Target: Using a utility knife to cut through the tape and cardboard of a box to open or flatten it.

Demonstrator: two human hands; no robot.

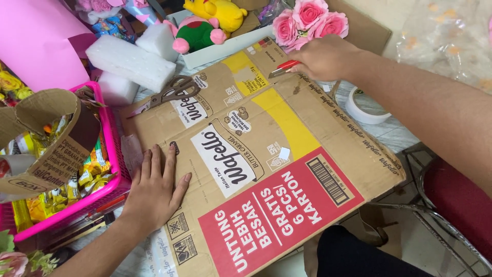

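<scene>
A flattened brown cardboard box (307, 118) with yellow, white and red printed panels lies across the table. My left hand (156, 190) presses flat on its near left part, fingers spread. At the far edge of the cardboard my right hand (325, 57) grips a red-handled utility knife (283, 68), its tip resting on the board. A pair of scissors (175, 90) lies on the cardboard's far left corner.
A pink plastic basket (110, 149) full of snack packets stands at the left, with a torn cardboard piece (48, 136) over it. White foam blocks (130, 61), plush toys (205, 23), pink fabric roses (307, 20) and a tape roll (365, 107) lie beyond. A chair (451, 200) stands right.
</scene>
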